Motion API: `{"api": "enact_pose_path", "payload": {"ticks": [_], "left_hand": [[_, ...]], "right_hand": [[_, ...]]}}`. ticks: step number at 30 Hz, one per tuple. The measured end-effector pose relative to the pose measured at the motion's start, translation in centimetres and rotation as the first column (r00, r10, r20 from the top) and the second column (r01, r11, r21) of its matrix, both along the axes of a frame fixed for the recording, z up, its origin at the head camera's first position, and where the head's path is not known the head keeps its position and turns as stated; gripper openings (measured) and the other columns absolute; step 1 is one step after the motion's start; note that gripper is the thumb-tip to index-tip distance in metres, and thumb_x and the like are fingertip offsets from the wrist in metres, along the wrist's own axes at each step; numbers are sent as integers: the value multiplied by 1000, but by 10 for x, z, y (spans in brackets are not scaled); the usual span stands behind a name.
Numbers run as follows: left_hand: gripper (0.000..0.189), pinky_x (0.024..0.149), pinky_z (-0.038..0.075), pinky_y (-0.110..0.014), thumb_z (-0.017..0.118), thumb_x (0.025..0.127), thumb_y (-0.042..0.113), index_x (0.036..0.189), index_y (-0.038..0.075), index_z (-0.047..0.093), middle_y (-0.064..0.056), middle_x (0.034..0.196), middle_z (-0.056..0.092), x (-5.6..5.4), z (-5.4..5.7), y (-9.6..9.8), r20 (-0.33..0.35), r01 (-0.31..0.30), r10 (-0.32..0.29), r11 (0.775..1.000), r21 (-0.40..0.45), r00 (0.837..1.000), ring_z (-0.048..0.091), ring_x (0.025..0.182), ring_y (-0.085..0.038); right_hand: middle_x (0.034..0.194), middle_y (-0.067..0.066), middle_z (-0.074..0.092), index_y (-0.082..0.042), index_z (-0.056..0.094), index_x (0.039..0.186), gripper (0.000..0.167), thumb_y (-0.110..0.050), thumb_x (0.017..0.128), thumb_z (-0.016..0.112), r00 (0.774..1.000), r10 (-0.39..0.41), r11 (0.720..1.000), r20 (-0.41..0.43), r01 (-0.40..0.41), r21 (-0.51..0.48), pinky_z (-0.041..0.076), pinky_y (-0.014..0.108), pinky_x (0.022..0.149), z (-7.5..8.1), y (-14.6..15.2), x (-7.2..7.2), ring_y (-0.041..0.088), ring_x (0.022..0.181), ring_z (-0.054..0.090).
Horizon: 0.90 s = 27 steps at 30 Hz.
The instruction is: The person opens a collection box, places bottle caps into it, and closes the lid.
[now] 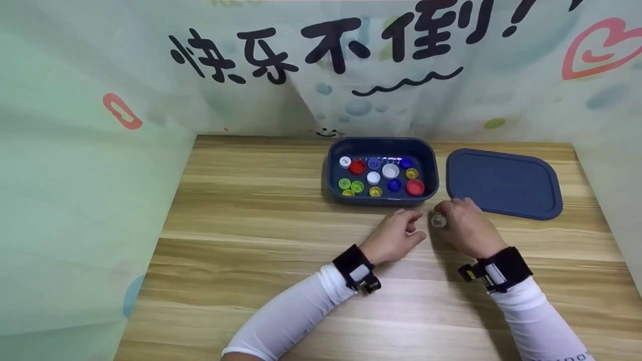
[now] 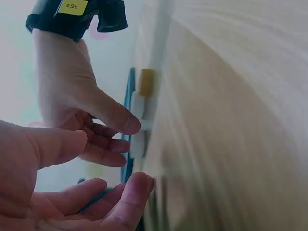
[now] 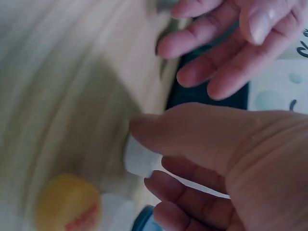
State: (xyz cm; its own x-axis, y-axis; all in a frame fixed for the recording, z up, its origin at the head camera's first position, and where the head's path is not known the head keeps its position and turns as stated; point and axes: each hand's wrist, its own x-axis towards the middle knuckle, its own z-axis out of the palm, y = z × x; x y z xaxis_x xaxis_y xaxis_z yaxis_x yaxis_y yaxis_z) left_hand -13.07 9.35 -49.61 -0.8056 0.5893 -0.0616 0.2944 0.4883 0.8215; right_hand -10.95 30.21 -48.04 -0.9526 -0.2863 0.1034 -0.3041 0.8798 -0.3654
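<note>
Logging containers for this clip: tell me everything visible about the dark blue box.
The box is a shallow dark blue rectangle with rounded corners, apparently plastic. It stands upright and open toward the back of the wooden table, left of the lid. Colourful caps are spread across its floor. The left hand is just in front, apparently not touching it.

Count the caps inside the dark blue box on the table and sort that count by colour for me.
White caps: 3
Red caps: 2
Blue caps, one of them purplish: 3
Yellow caps: 3
Green caps: 2
Total: 13
</note>
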Motion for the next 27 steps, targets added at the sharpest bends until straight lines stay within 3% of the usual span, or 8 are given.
{"api": "enact_pose_path", "payload": {"ticks": [7,13,18,27], "left_hand": [[48,88,50,-12,72,101,12,146,1,59,-12,135,68,-4,-5,14,85,-15,11,999,46,996,70,107,-8],[43,87,51,-13,71,101,11,143,2,63,-10,132,71,-4,-3,13,107,-32,24,997,76,994,69,102,-4],[43,86,52,-13,71,102,11,143,3,62,-10,130,70,1,6,6,125,-58,42,991,123,991,69,101,-4],[38,85,55,-15,68,103,7,141,2,62,-8,129,64,5,32,-9,146,-135,101,962,239,984,67,101,-4]], "right_hand": [[91,15,70,4,73,100,30,-2,75,88,999,38,998,1,-38,-52,52,52,85,-10,-7,-1,36,90,64],[90,12,66,2,72,100,25,1,79,86,998,20,992,52,-14,-124,55,46,76,-7,-11,2,28,84,63],[95,12,65,4,73,106,27,2,82,85,995,0,983,96,18,-185,59,42,74,4,-13,5,26,83,67],[97,12,64,2,74,108,25,3,85,85,999,-22,961,34,30,-275,56,28,69,30,-26,4,23,81,66]]}}
